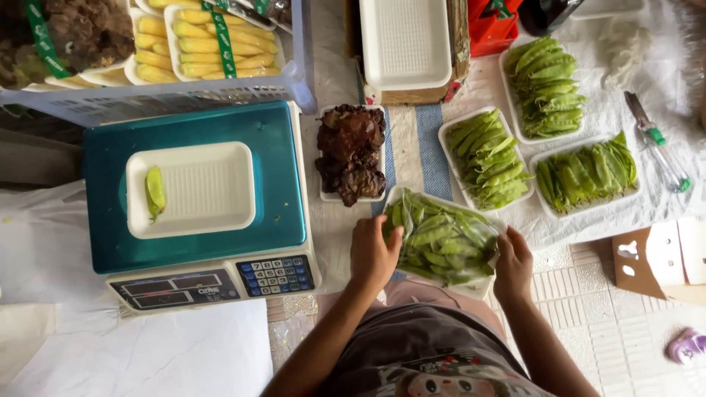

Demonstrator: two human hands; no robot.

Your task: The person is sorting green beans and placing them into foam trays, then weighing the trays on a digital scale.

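Both hands' grip (373, 254) (512, 265), pea bag (441, 239) btwn

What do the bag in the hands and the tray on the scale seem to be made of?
The bag, held by the left hand and right hand, looks like thin clear plastic: glossy, wrinkled, pods showing through. The tray on the scale looks like white foam, matte with a ribbed base, though that is uncertain.

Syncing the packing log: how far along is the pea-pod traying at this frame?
Done: three white trays of green pods sit filled. In hand: left hand and right hand both grip the clear bag of pods. Left: the tray on the scale holds a single pod, and the bag is full.
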